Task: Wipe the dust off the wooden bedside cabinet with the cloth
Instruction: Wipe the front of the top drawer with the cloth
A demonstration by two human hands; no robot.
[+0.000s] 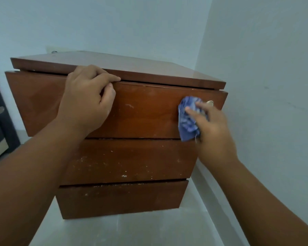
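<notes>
One wooden bedside cabinet (124,110) is seen standing on the floor (132,231) in a corner between two pale walls; three drawer fronts are counted, reddish-brown and glossy, with whitish specks and scuffs scattered mostly over the lower two. Two hands are counted. The left hand (89,100) is curled over the top drawer's upper edge, nothing being held. The right hand (212,128) is closed around one crumpled blue cloth (188,119), pressed against the top drawer just beside one small metal lock (210,103).
</notes>
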